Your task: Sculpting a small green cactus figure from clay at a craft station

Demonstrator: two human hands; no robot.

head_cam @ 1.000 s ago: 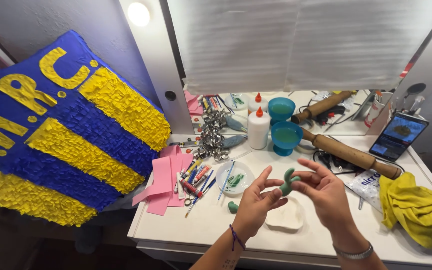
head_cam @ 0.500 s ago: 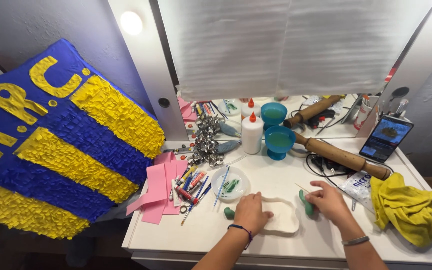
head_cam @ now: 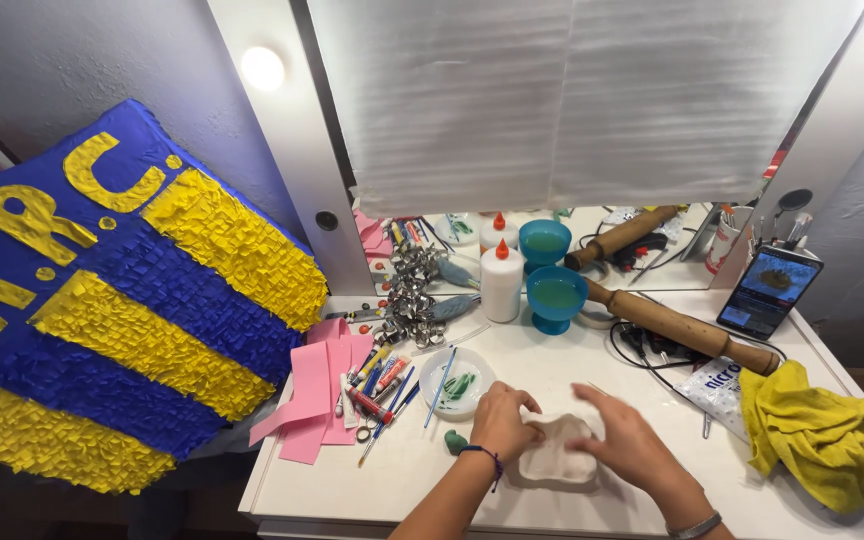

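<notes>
A flat white clay slab (head_cam: 555,462) lies on the white table (head_cam: 402,480) near its front edge. My left hand (head_cam: 503,422) curls over the slab's left edge and grips it. My right hand (head_cam: 628,441), blurred by motion, is spread over the slab's right side with its fingers apart; I see nothing in it. A small green clay lump (head_cam: 455,440) sits on the table just left of my left hand.
Behind the slab sit a white dish (head_cam: 457,381) with green paint, paint tubes (head_cam: 376,385) and pink paper (head_cam: 317,400). Further back are a glue bottle (head_cam: 501,281), blue cup (head_cam: 557,296), rolling pin (head_cam: 687,329) and phone (head_cam: 769,290). Yellow cloth (head_cam: 812,431) lies right; a blue-yellow fringed piece (head_cam: 102,300) leans left.
Both hands came down from holding a green clay piece in the air. The right hand lowered it to the table, then moved left onto the white slab; the left hand settled on the slab.
</notes>
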